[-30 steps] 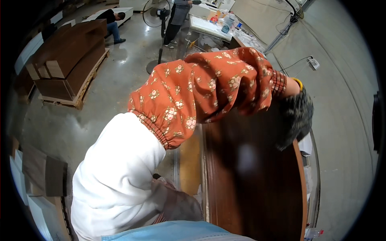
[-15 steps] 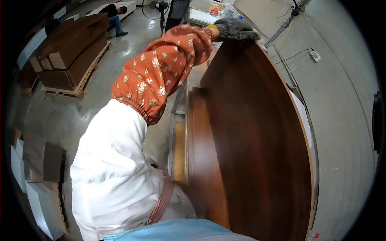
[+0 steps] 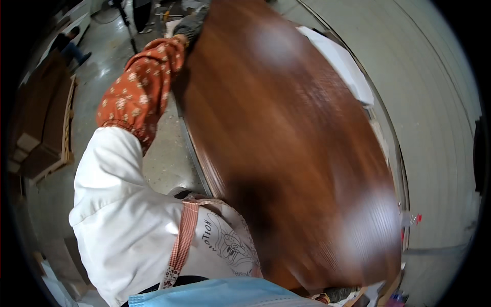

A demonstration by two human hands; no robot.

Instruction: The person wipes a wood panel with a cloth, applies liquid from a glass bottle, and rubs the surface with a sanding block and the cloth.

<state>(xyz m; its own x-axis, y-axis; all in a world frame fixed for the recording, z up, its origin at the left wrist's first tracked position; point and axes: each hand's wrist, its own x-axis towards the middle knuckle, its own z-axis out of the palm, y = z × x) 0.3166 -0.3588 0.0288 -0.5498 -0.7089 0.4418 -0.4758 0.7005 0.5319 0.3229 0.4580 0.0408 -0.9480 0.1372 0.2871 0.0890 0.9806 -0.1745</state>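
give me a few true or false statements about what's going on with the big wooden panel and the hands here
1. The large glossy reddish-brown wooden panel fills much of the view. True.
2. The left hand, in a dark grey work glove, is at the panel's far upper edge. True.
3. The left forearm wears a plain blue sleeve. False: it wears an orange floral sleeve cover over a white sleeve.
4. The right hand presses flat on the middle of the panel. False: no right hand shows on the panel; the right hand is out of view.
5. The stack of brown boards on a wooden pallet lies on the panel. False: it sits on the grey concrete floor to the left, apart from the panel.
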